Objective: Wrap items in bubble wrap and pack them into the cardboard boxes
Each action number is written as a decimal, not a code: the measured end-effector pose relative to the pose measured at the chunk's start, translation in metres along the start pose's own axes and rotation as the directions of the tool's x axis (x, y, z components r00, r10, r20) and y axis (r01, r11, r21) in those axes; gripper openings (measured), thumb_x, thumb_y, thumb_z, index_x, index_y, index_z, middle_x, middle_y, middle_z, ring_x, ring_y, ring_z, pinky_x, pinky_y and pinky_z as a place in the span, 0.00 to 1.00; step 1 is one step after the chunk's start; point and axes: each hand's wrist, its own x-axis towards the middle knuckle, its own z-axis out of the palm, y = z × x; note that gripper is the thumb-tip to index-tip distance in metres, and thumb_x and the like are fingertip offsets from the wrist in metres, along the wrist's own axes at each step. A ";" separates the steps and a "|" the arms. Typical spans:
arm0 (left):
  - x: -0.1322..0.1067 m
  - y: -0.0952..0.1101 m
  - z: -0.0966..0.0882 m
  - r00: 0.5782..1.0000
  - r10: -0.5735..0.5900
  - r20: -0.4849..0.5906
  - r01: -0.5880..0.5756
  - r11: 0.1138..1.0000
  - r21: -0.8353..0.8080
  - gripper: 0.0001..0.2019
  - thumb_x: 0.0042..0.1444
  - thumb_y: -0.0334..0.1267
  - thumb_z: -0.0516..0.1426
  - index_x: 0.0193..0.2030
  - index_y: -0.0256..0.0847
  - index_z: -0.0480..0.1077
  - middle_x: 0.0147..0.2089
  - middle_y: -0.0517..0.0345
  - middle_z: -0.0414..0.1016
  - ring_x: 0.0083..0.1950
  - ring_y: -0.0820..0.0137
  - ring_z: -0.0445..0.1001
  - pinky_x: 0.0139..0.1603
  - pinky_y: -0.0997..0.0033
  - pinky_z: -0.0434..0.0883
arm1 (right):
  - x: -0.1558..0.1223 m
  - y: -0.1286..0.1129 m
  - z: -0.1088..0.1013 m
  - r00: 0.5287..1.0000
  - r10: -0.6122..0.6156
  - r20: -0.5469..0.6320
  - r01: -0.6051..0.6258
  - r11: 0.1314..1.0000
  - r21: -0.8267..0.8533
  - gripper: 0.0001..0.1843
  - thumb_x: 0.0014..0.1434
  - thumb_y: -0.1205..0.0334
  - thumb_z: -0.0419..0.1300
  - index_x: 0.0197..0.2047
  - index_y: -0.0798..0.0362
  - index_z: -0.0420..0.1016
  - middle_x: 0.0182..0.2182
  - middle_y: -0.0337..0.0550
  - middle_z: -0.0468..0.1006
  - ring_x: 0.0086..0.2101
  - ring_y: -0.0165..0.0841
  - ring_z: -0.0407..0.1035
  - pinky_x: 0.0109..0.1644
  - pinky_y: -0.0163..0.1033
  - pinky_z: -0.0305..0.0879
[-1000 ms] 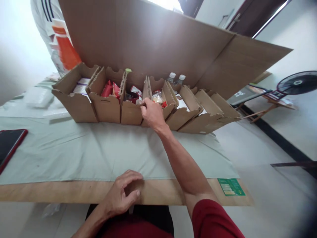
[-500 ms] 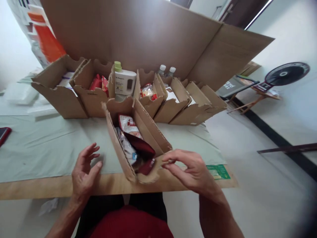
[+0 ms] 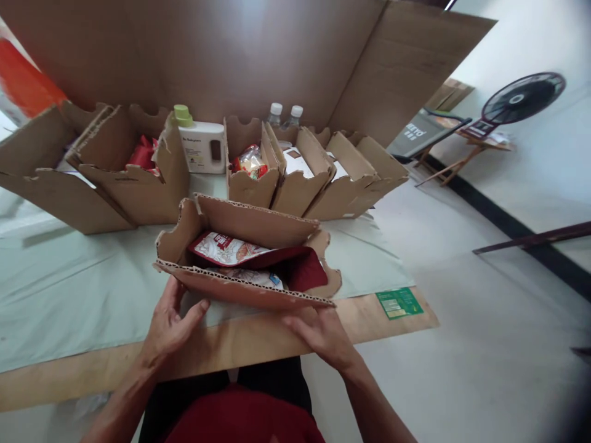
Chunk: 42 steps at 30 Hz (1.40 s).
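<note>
A narrow open-topped cardboard box (image 3: 244, 294) lies crosswise before me at the table's near edge. Inside are a red-and-white printed food pouch (image 3: 226, 247), a second printed packet (image 3: 252, 277) and dark red packaging (image 3: 308, 271). My left hand (image 3: 173, 320) grips the box by its near left corner, thumb out in front and fingertips hidden behind the cardboard. Under the near right end, my right hand (image 3: 323, 332) holds it too, with the thumb along the lower edge and the other fingers mostly hidden.
Behind stands a row of similar cardboard boxes (image 3: 252, 187) with packets and white cartons. Among them are a white bottle with a green cap (image 3: 203, 147) and clear bottles (image 3: 274, 114). A tall cardboard panel (image 3: 207, 55) backs them. A green card (image 3: 399, 303) lies at the table's right corner.
The box has turned from pointing lengthwise at me to lying crosswise. Both hands have come to its near side, the right one moving left from the box's end. The view has shifted.
</note>
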 end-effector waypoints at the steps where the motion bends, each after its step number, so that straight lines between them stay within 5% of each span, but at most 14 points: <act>1: 0.005 0.003 0.003 1.000 0.011 -0.009 -0.011 1.000 -0.007 0.32 0.56 0.51 0.66 0.65 0.44 0.67 0.60 0.47 0.77 0.65 0.54 0.75 0.67 0.54 0.73 | 0.011 -0.003 0.003 1.000 -0.002 -0.031 0.002 1.000 -0.013 0.30 0.60 0.49 0.70 0.63 0.49 0.76 0.55 0.54 0.83 0.55 0.53 0.77 0.61 0.57 0.75; 7: 0.054 0.011 0.027 0.995 0.102 0.021 -0.102 0.994 -0.028 0.40 0.56 0.47 0.64 0.73 0.43 0.59 0.69 0.43 0.70 0.67 0.54 0.72 0.70 0.48 0.69 | 0.100 0.011 -0.004 0.995 -0.001 -0.104 0.006 0.999 0.049 0.29 0.57 0.45 0.66 0.57 0.52 0.73 0.49 0.53 0.83 0.43 0.46 0.78 0.49 0.51 0.76; 10: 0.061 0.002 0.038 0.998 0.070 -0.007 -0.069 0.997 0.021 0.43 0.55 0.44 0.62 0.76 0.41 0.55 0.71 0.41 0.68 0.69 0.51 0.70 0.73 0.43 0.66 | 0.117 0.034 0.005 0.992 0.042 -0.120 -0.031 0.995 0.094 0.29 0.58 0.45 0.62 0.57 0.53 0.72 0.49 0.54 0.83 0.42 0.45 0.78 0.49 0.52 0.76; 15: 0.012 -0.017 0.042 1.000 -0.010 -0.009 0.010 0.998 0.070 0.42 0.59 0.40 0.59 0.79 0.39 0.51 0.78 0.38 0.59 0.78 0.50 0.60 0.80 0.44 0.57 | 0.091 0.069 0.024 0.983 0.025 -0.184 -0.032 0.999 -0.034 0.33 0.59 0.46 0.62 0.62 0.55 0.73 0.57 0.60 0.80 0.55 0.52 0.76 0.63 0.62 0.69; 18: -0.023 -0.013 0.028 0.994 -0.026 0.109 0.014 0.994 0.110 0.40 0.60 0.37 0.57 0.79 0.40 0.51 0.77 0.38 0.61 0.78 0.53 0.62 0.79 0.44 0.59 | 0.079 0.079 0.026 0.963 0.031 -0.267 -0.042 0.998 -0.038 0.35 0.61 0.45 0.62 0.66 0.53 0.71 0.60 0.60 0.79 0.58 0.51 0.75 0.65 0.63 0.68; 20: -0.035 0.000 0.007 0.951 -0.020 0.309 -0.024 0.990 0.137 0.38 0.58 0.36 0.58 0.77 0.43 0.58 0.76 0.41 0.64 0.76 0.53 0.65 0.77 0.46 0.63 | 0.078 0.081 0.026 0.955 0.069 -0.289 -0.074 0.997 -0.005 0.35 0.61 0.44 0.62 0.67 0.52 0.71 0.59 0.58 0.80 0.56 0.49 0.76 0.64 0.62 0.69; 22: -0.035 0.015 -0.025 0.844 -0.059 0.533 -0.037 0.985 0.168 0.33 0.57 0.38 0.61 0.71 0.46 0.68 0.71 0.45 0.71 0.71 0.53 0.71 0.71 0.49 0.70 | 0.080 0.079 0.026 0.949 0.106 -0.296 -0.110 0.994 0.005 0.36 0.60 0.43 0.63 0.66 0.53 0.72 0.57 0.58 0.81 0.55 0.49 0.77 0.64 0.62 0.69; 24: -0.022 0.026 -0.065 0.802 -0.133 0.582 -0.003 0.974 0.227 0.24 0.60 0.41 0.60 0.64 0.49 0.75 0.64 0.50 0.79 0.63 0.55 0.78 0.59 0.56 0.78 | 0.082 0.075 0.026 0.944 0.135 -0.301 -0.149 0.989 -0.022 0.37 0.59 0.42 0.63 0.65 0.55 0.73 0.57 0.59 0.81 0.55 0.50 0.77 0.65 0.62 0.68; 27: 0.016 0.028 -0.135 0.977 -0.097 0.190 0.014 0.919 0.394 0.22 0.62 0.48 0.59 0.61 0.47 0.78 0.61 0.49 0.81 0.59 0.56 0.80 0.46 0.63 0.79 | 0.084 0.068 0.025 0.935 0.172 -0.311 -0.209 0.974 -0.090 0.38 0.56 0.40 0.62 0.62 0.57 0.75 0.56 0.60 0.82 0.54 0.52 0.78 0.65 0.62 0.68; 28: 0.033 0.026 -0.160 0.999 -0.047 0.004 0.039 0.876 0.480 0.22 0.62 0.50 0.58 0.59 0.46 0.78 0.60 0.49 0.81 0.57 0.56 0.80 0.45 0.63 0.78 | 0.085 0.065 0.025 0.933 0.181 -0.311 -0.226 0.968 -0.112 0.38 0.55 0.40 0.62 0.61 0.57 0.76 0.55 0.60 0.83 0.53 0.52 0.78 0.64 0.62 0.69; 31: 0.090 0.018 -0.230 0.902 0.132 -0.411 0.192 0.730 0.656 0.22 0.61 0.44 0.57 0.59 0.39 0.77 0.60 0.46 0.80 0.56 0.55 0.79 0.54 0.57 0.77 | 0.087 0.059 0.023 0.932 0.185 -0.313 -0.252 0.949 -0.188 0.39 0.54 0.38 0.60 0.59 0.58 0.78 0.53 0.60 0.84 0.51 0.54 0.79 0.61 0.60 0.72; 33: 0.126 0.014 -0.269 0.838 0.199 -0.508 0.254 0.681 0.686 0.24 0.63 0.39 0.55 0.63 0.31 0.73 0.67 0.40 0.73 0.68 0.52 0.69 0.69 0.50 0.67 | 0.088 0.058 0.022 0.932 0.176 -0.317 -0.258 0.936 -0.239 0.38 0.53 0.38 0.59 0.57 0.57 0.79 0.52 0.60 0.85 0.50 0.54 0.80 0.58 0.58 0.73; 36: 0.166 0.007 -0.308 0.821 0.226 -0.524 0.291 0.624 0.725 0.27 0.66 0.37 0.54 0.68 0.24 0.67 0.76 0.36 0.58 0.77 0.48 0.55 0.77 0.43 0.50 | 0.090 0.058 0.020 0.924 0.191 -0.330 -0.292 0.911 -0.291 0.37 0.53 0.37 0.59 0.56 0.56 0.80 0.50 0.58 0.85 0.45 0.53 0.80 0.50 0.55 0.75; 42: 0.210 -0.015 -0.341 0.849 0.219 -0.481 0.287 0.573 0.768 0.21 0.67 0.37 0.56 0.63 0.29 0.71 0.82 0.44 0.46 0.79 0.49 0.45 0.76 0.38 0.43 | 0.091 0.058 0.020 0.882 0.303 -0.360 -0.423 0.846 -0.325 0.40 0.51 0.35 0.59 0.58 0.53 0.79 0.47 0.54 0.85 0.31 0.44 0.77 0.42 0.52 0.74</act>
